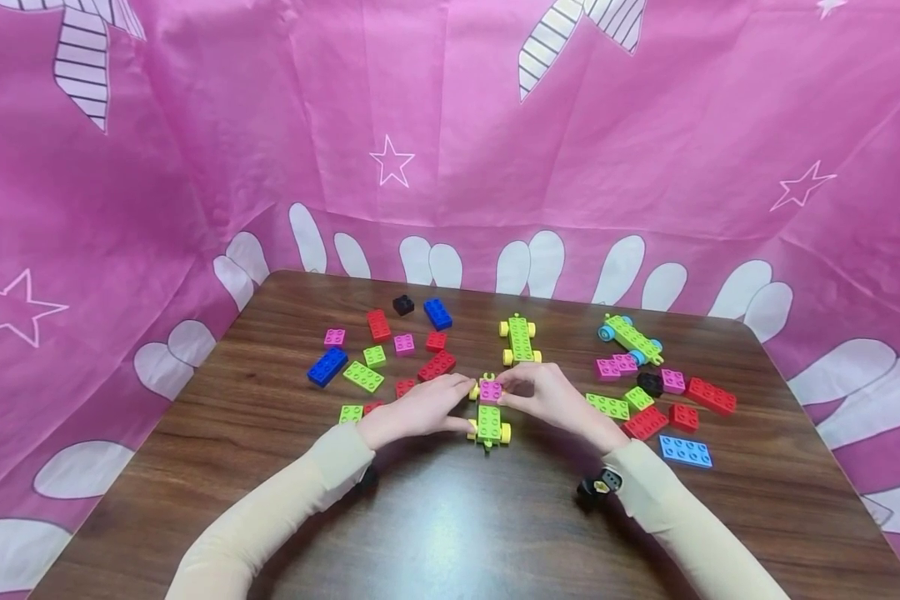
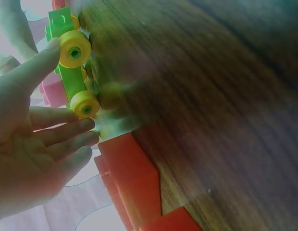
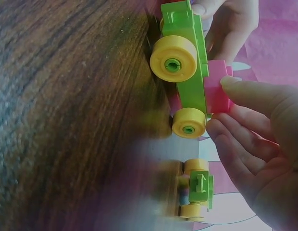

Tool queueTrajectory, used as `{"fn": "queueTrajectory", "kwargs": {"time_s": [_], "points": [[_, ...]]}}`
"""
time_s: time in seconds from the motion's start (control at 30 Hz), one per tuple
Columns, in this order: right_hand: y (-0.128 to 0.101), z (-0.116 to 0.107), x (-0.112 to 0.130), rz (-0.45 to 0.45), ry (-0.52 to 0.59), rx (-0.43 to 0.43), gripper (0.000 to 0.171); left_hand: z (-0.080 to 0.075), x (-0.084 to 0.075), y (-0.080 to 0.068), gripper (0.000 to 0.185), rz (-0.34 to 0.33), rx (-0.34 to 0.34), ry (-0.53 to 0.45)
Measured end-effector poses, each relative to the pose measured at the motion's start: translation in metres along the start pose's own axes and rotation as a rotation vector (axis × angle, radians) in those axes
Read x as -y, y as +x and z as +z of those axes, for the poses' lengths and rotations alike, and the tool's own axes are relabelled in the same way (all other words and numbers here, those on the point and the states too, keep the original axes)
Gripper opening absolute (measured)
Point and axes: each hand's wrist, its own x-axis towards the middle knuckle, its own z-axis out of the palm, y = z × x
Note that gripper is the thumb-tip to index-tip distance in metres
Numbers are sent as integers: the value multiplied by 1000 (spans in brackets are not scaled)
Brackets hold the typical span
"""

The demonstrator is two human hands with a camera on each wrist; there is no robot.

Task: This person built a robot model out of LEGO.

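A green wheeled car base (image 1: 489, 423) with yellow wheels (image 3: 173, 58) stands on the wooden table (image 1: 435, 517) in front of me. A pink brick (image 1: 490, 389) sits on its far end. My left hand (image 1: 467, 406) lies against the car's left side with its fingers nearly straight. In the left wrist view its thumb (image 2: 41, 62) touches one yellow wheel (image 2: 74, 48), and the fingers reach toward the other wheel (image 2: 85, 103). My right hand (image 1: 506, 390) pinches the pink brick (image 3: 216, 90) between thumb (image 3: 245, 89) and fingers on the green base (image 3: 190, 62).
Loose bricks lie on both sides: red (image 1: 437, 365), blue (image 1: 327, 366) and green (image 1: 363, 377) on the left, and red (image 1: 711, 395), green (image 1: 607, 406) and a blue plate (image 1: 685, 451) on the right. Two more green cars (image 1: 520, 339) (image 1: 632, 338) stand behind. Pink cloth walls surround the table.
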Motion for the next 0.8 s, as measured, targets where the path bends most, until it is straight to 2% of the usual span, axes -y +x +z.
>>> {"fn": "queueTrajectory", "kwargs": {"time_s": [0.6, 0.8], "points": [[-2, 4, -1, -3, 7, -62, 25, 0, 3, 2, 76, 8, 4, 16], [-2, 4, 0, 19, 18, -55, 24, 1, 3, 2, 76, 5, 6, 1]]}}
